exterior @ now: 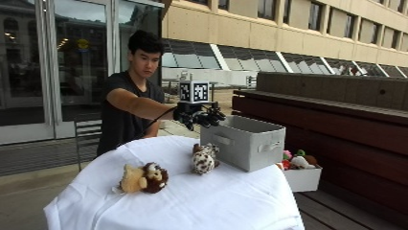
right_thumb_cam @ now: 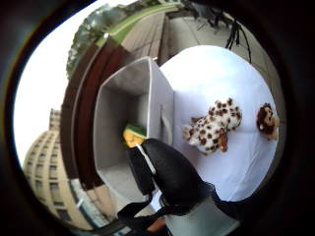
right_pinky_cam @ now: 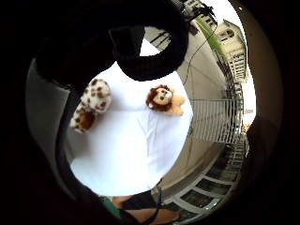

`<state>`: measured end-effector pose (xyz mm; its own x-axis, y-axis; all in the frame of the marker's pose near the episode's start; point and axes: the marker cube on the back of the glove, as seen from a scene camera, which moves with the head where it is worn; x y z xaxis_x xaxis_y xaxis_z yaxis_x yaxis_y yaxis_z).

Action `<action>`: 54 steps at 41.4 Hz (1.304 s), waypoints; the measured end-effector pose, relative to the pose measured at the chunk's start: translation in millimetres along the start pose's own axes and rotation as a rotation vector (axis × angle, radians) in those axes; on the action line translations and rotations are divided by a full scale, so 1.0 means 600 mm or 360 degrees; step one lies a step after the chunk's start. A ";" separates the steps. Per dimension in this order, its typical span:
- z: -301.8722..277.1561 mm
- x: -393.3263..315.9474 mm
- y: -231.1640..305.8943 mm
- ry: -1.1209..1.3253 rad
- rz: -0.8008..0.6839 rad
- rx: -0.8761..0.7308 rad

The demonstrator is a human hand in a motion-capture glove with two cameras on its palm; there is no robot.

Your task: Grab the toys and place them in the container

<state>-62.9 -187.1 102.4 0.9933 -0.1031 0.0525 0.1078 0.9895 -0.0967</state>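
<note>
The fingers [exterior: 213,116] of the gloved right hand [exterior: 199,115] spread out and downward above the near rim of the grey container [exterior: 245,142], holding nothing that shows in the outside view. In the thumb side palm view a yellow and green toy [right_thumb_cam: 133,134] lies inside the container, close by a black-gloved finger, though whether the two touch cannot be told. The container stands on the white-clothed tabletop [exterior: 210,196]. Just beside its front wall lies a spotted plush toy [exterior: 204,158], and farther toward the tabletop's near edge lies a lion plush toy [exterior: 146,178], apart from it. Past the tabletop, a small white bin [exterior: 301,176] holds more toys.
</note>
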 end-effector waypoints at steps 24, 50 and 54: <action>0.239 -0.010 0.020 0.0101 0.0006 -0.0239; 0.057 0.058 0.048 0.0111 0.0245 0.0085; -0.035 0.065 0.045 0.0041 0.0283 0.0184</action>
<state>-20.3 -166.7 81.0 0.9972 0.0728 0.0189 -0.0731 0.9972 0.0126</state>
